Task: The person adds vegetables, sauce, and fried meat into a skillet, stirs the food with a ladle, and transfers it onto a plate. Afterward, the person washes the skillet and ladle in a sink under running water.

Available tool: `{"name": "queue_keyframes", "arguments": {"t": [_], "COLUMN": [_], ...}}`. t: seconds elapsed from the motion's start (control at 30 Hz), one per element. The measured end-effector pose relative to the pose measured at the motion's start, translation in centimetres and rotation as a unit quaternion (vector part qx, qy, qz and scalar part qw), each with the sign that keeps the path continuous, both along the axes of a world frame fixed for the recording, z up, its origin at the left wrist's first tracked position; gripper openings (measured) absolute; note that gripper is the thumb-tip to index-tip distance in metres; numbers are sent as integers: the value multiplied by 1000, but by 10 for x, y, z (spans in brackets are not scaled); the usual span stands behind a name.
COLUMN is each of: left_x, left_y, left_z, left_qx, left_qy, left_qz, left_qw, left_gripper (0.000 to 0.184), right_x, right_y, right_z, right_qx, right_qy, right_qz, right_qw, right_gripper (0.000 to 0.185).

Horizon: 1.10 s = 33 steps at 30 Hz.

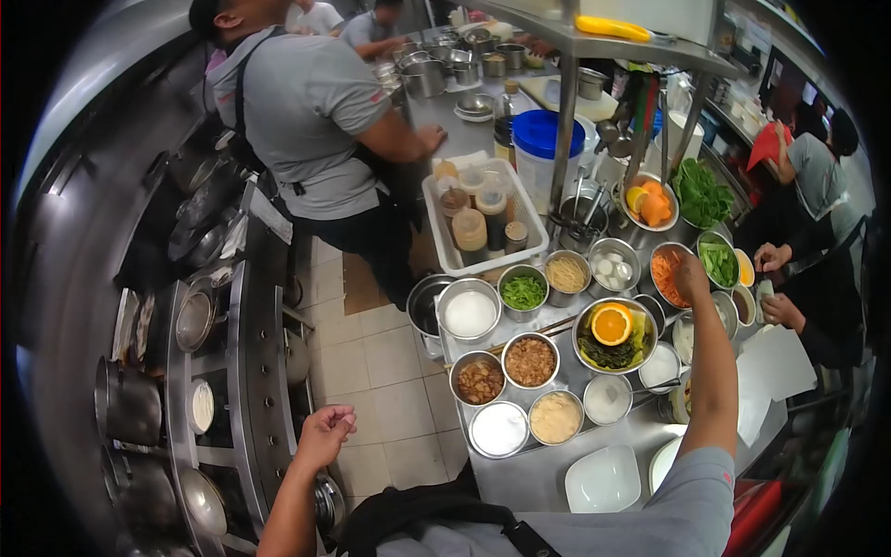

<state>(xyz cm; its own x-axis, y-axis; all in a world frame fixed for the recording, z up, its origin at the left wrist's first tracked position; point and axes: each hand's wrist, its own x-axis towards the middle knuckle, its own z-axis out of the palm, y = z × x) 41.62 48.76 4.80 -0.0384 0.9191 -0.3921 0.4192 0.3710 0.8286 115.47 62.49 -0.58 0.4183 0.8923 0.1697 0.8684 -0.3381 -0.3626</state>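
My right hand is sitting in fine orange shreds — strand direction unclear, grip hidden, can't tell! Their round steel bowl is facing upward on the grey steel counter — my empty, half-curled left hand is hanging above beige floor tiles.

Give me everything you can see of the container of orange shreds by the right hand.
The container is round, open-topped and silvery, apparently metal. It looks upright, in the crowded cluster on the counter. Orange shreds, perhaps carrot, show inside. The right hand is over its right side in the picture, hiding that part; whether it grips any shreds cannot be told. White pieces sit in the vessel to its left, cut greens to its right.
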Motion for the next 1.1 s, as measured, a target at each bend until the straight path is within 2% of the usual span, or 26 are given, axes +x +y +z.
{"name": "queue_keyframes", "arguments": {"t": [0.1, 0.13, 0.17, 0.23, 0.27, 0.33, 0.37, 0.4, 0.43, 0.47, 0.5, 0.53, 0.6, 0.63, 0.67, 0.7, 0.73, 0.77, 0.8, 0.83, 0.87, 0.97, 1.0, 1.03, 1.07, 1.1], "left_x": [-13, -18, -24, -34, -39, -48, -54, -60, -63, -66, -72, -78, -83, -85, -89, -92, -94, -99, -104, -108, -115, -146, -158, -171, -186, -202], "left_y": [-9, -13, -15, -19, -23, -29, -33, -39, -41, -47, -55, -67, -92, -103, -118, -133, -147, -165, -184, -204, -223, -294, -322, -353, -385, -416], "left_z": [-1, -1, -2, -3, -4, -6, -8, -12, -9, -5, -7, -10, -22, -21, -20, -25, -34, -40, -41, -42, -43, -43, -36, -36, -36, -37], "left_qx": [-12, -9, -5, 2, 6, 14, 25, 42, 53, 56, 53, 65, 55, 38, 35, 32, 38, 45, 43, 41, 42, 59, 74, 74, 89, 103], "left_qy": [11, 13, 16, 14, 16, -3, -19, -5, 29, 65, 117, 79, -44, -28, -32, -40, -40, -38, -35, -54, -72, -96, -84, -89, -88, -88], "left_qz": [4, 5, 6, 17, 26, 40, 52, 56, 27, 17, 7, 17, 85, 82, 87, 86, 85, 81, 102, 103, 101, 128, 137, 142, 178, 212], "left_qw": [1000, 1000, 1000, 1000, 1000, 999, 998, 998, 998, 996, 992, 995, 994, 996, 995, 995, 995, 995, 993, 992, 991, 985, 984, 983, 976, 968], "left_gripper": [27, 27, 26, 26, 25, 24, 23, 22, 22, 22, 25, 26, 28, 28, 28, 28, 29, 30, 30, 32, 33, 35, 34, 34, 32, 31], "right_x": [2, 1, 6, 25, 38, 61, 69, 136, 111, 107, 114, 75, 87, 96, 93, 90, 76, 41, -13, -69, -126, -301, -337, -444, -491, -585], "right_y": [1, -3, -1, 5, 7, 11, 3, 6, -10, -14, -11, -24, -12, -3, 6, 8, 10, 14, 18, 17, 10, -25, -13, -77, -81, -132], "right_z": [2, 3, 2, -3, -8, -11, 0, -30, 1, 33, 57, 98, 122, 125, 148, 176, 194, 205, 204, 198, 195, 182, 154, 183, 144, 137], "right_qx": [-9, 47, 49, 73, 126, 195, 238, 259, 319, 219, 149, 121, 138, 180, 152, 25, -101, -112, 90, 289, 290, 166, 124, -193, 13, 61], "right_qy": [32, -3, -5, 80, 74, 201, 368, 423, 512, 571, 622, 627, 644, 686, 691, 776, 828, 843, 573, 194, 199, 265, 490, 675, 636, 630], "right_qz": [-23, -19, -16, -65, -71, -125, -102, 32, -36, 33, 17, 44, 6, 22, 48, 165, 265, 259, 424, 506, 517, 633, 498, 585, 435, 381], "right_qw": [999, 999, 999, 992, 987, 952, 893, 868, 796, 790, 769, 768, 752, 705, 705, 609, 484, 459, 696, 790, 781, 708, 705, 407, 637, 674], "right_gripper": [30, 25, 25, 20, 16, 14, 11, 10, 19, 24, 29, 32, 38, 40, 40, 39, 39, 38, 42, 49, 49, 51, 48, 45, 40, 36]}}
